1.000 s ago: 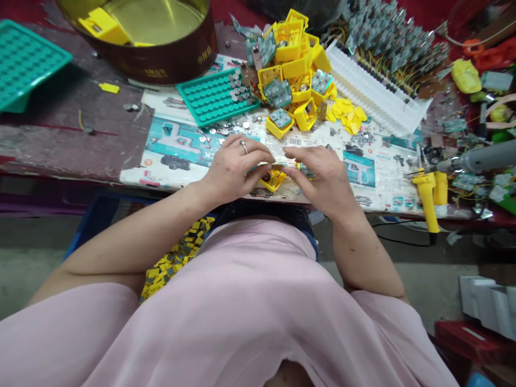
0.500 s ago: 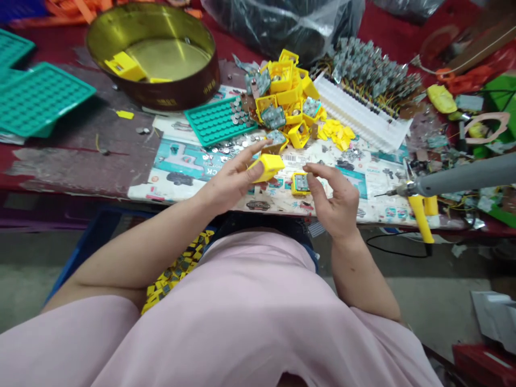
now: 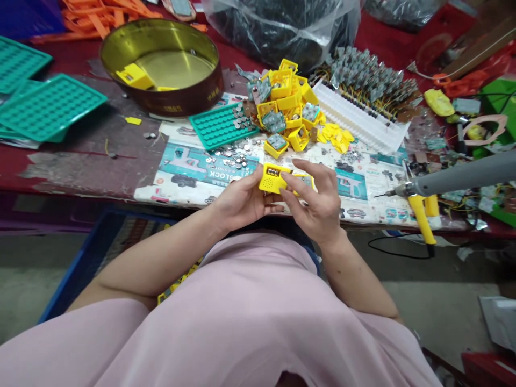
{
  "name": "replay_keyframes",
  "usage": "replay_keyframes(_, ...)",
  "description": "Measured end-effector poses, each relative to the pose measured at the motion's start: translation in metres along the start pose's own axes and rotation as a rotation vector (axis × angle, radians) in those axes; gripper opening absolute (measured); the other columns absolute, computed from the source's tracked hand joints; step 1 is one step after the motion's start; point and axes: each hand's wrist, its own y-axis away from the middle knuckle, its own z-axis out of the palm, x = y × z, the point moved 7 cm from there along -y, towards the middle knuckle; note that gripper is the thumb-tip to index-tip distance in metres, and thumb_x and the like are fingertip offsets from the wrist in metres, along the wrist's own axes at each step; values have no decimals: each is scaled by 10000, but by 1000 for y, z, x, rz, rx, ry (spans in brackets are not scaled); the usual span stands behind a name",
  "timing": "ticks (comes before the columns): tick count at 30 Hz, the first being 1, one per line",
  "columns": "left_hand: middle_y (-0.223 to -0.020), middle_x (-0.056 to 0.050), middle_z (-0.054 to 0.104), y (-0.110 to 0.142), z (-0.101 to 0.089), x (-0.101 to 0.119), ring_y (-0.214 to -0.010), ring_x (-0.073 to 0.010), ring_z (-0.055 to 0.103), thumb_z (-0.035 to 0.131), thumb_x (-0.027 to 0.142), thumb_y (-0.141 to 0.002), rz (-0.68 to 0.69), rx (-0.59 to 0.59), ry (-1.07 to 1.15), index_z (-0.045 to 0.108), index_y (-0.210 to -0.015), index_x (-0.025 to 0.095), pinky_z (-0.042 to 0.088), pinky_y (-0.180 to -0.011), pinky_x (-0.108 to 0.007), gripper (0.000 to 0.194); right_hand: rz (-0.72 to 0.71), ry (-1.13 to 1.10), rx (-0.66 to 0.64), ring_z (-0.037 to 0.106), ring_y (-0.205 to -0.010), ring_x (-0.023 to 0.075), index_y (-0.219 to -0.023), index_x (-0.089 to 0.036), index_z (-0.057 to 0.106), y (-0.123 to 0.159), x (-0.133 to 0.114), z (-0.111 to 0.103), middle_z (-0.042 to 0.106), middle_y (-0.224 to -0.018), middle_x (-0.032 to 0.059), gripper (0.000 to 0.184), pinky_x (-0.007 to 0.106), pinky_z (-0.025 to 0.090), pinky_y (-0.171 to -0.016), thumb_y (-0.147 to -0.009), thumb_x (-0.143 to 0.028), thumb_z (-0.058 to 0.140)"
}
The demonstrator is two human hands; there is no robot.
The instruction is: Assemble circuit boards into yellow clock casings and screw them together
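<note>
A small yellow plastic case (image 3: 269,184) is held between my hands over the front of the table. Button cells show in its slot, beside a patch of small round holes. My left hand (image 3: 242,200) grips its left end, thumb on top and fingers curled beneath. At the right end, the fingertips of my right hand (image 3: 318,201) close on the edge. Partly hidden behind those fingers lies another yellow case with a circuit board (image 3: 307,179). Just beyond is an open yellow case (image 3: 276,150) with a grey-green board inside.
Yellow cases (image 3: 287,102) are heaped beyond my hands, near a green tray (image 3: 205,126) and loose button cells (image 3: 229,156). A round tin (image 3: 173,102) stands at the left. On the right are a white rack of wired boards (image 3: 358,121) and a soldering iron (image 3: 421,215).
The case in my left hand has turned to show its slot and holes. My right hand has moved left from the case with the board onto this one. The view has shifted slightly.
</note>
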Motion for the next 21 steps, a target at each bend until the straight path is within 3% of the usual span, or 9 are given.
replay_keyframes(5,-1063,-23,732,2,5,-4,-857,-152,673,419,619,-970,19,-23,-97,654,-1134,262,544,-832,-324,458,-44,149,-103,520,-1272,280,-1260,-363,655,4,0,10,585,-1418,60,395,491,424,-1076,-879,-465,662)
replay_keyframes(14,-997,-14,724,4,5,-11,-873,-141,664,460,609,-962,-17,-49,-75,668,-1028,230,528,-852,-297,438,-180,163,22,559,-1199,254,-1166,-321,678,6,-10,-1,655,-1304,59,339,445,465,-1032,-858,-464,689)
replay_keyframes(21,-987,-26,722,4,5,-11,-879,-143,675,479,618,-949,-7,-61,-113,664,-1011,217,532,-823,-276,447,-167,239,26,595,-1128,240,-1073,-338,700,4,-13,-1,699,-1226,24,278,429,502,-1001,-855,-507,672)
